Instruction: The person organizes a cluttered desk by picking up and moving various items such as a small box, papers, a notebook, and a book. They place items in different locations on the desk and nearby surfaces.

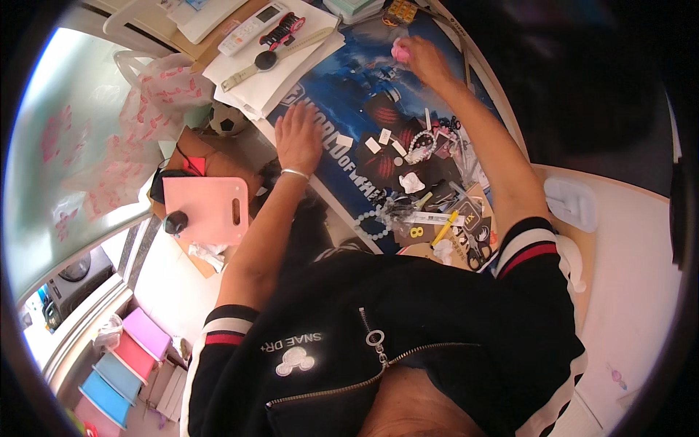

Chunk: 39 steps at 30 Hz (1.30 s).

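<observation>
My right hand is at the far right part of the blue printed desk mat, its fingers closed on a small pink object. Its exact kind is too small to tell. Palm down, my left hand rests near the mat's left edge and holds nothing. Between my arms lie several small white tags, a beaded bracelet, dark cards and a crumpled white tissue. Closer to my body are a second bracelet, a yellow pen-like tool and black-handled scissors.
Beyond my left hand, a paper stack bears a white remote control, a watch and a black-and-red coil. To the left are a pink board, a cardboard box and a football. A raised rim borders the right.
</observation>
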Each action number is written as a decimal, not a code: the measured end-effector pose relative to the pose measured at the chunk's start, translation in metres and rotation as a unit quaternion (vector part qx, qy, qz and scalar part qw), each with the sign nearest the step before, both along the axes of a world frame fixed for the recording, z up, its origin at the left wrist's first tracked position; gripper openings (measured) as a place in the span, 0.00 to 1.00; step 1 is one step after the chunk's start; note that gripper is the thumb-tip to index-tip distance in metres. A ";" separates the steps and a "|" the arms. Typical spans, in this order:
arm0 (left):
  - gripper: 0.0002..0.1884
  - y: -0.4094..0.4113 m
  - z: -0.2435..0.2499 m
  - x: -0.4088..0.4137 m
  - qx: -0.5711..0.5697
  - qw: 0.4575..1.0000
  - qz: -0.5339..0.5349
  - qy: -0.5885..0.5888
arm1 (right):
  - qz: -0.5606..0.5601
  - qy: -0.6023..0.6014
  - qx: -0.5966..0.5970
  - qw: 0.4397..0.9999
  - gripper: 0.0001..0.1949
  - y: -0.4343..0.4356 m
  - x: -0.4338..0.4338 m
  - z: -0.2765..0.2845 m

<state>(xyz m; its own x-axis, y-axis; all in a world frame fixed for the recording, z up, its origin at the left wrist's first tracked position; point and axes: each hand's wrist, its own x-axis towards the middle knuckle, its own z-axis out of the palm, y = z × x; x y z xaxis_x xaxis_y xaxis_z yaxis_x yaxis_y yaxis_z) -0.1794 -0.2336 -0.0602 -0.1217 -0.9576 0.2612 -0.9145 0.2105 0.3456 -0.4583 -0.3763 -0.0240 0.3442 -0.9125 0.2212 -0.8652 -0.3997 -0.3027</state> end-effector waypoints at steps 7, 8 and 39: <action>0.19 0.002 0.000 0.002 -0.002 1.000 0.002 -0.009 | 0.167 -0.008 -0.061 0.984 0.15 0.039 0.011 -0.017; 0.19 0.002 -0.001 0.003 -0.001 1.000 -0.003 -0.002 | 0.178 0.013 0.004 0.984 0.15 0.061 0.012 -0.005; 0.27 0.001 -0.012 0.005 -0.069 0.992 0.060 0.082 | 0.277 -0.101 0.014 0.956 0.10 0.061 0.152 -0.015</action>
